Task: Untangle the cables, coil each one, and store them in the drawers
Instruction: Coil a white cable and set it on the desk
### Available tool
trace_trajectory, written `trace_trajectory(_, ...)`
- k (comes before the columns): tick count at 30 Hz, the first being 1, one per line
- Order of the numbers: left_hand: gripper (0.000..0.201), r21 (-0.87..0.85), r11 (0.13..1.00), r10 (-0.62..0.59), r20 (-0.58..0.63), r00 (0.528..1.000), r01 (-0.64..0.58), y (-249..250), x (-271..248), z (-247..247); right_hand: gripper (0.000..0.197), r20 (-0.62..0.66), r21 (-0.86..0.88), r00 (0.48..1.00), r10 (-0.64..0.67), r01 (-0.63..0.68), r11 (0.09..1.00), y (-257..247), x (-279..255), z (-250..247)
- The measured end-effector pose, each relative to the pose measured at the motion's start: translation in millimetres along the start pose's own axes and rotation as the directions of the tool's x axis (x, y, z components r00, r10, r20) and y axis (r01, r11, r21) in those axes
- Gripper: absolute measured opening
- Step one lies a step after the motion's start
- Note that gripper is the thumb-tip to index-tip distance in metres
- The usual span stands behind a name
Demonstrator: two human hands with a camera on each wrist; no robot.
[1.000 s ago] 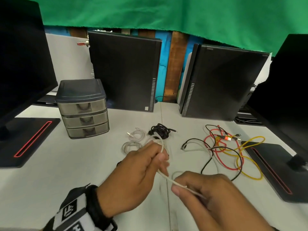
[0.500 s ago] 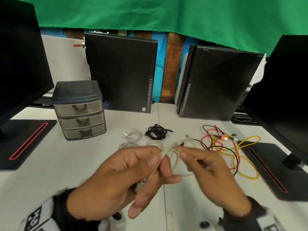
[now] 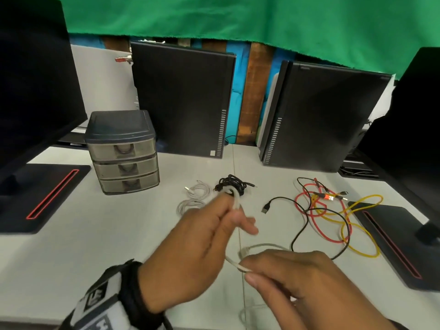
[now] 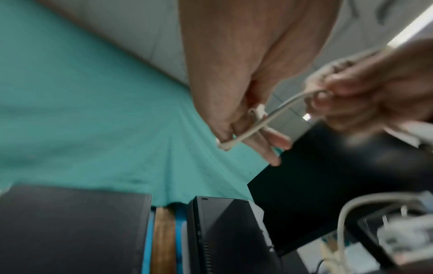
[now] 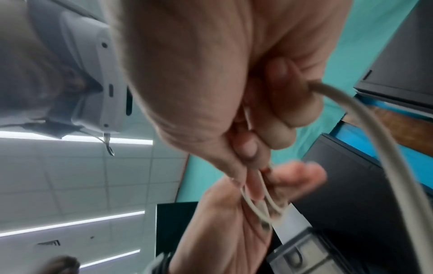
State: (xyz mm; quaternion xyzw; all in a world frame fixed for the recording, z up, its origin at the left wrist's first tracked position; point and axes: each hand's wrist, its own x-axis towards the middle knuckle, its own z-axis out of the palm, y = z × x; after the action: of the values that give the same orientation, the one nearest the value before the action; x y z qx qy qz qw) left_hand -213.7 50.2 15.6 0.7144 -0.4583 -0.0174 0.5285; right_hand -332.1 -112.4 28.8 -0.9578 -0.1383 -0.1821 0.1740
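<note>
The step in hand looks like coiling: the left hand (image 3: 197, 253) pinches a small loop of thin off-white rubbery cable (image 3: 236, 201) between thumb and fingers, the loop standing up at its 12 o'clock, while the right hand (image 3: 302, 289), at the left hand's 4 o'clock, pinches the same cable's slack between thumb and forefinger. Between the two hands the cable sags in a loose curve above the pale grey table (image 3: 71, 258); it looks limp and smooth, with a plug end near the right fingers. The next move probably calls for bringing the slack round onto the loop without letting the held turns spring open. Two coiled white cables (image 3: 194, 197) and a bundled black cable (image 3: 232, 184) lie at 12 o'clock from the left hand. The tangle of red, yellow and black cables (image 3: 333, 217) at 2 o'clock is not yet sorted. The small grey three-drawer plastic cabinet (image 3: 123, 151) stands at 11 o'clock, all drawers closed.
</note>
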Motion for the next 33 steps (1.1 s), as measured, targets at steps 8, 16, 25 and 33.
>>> trace_trajectory(8,0.030,-0.110,0.979,-0.120,0.368,0.922,0.172,20,-5,-1,0.010,-0.235,0.229,0.971,0.039,0.016,0.973,22,2,-40)
trace_trajectory(16,0.024,-0.414,0.839,-0.110,0.506,0.856,0.353,4,1,-11,0.018,-0.317,0.334,0.935,0.156,-0.044,0.942,40,8,-29)
trace_trajectory(25,0.025,-0.910,0.325,-0.047,0.256,0.966,0.257,-1,10,-23,0.021,-0.167,0.244,0.975,0.149,-0.106,0.964,48,14,18)
trace_trajectory(33,0.037,-0.882,0.438,-0.345,0.012,0.938,0.172,0,17,-6,0.035,0.108,0.058,0.990,0.090,-0.096,0.994,9,11,33)
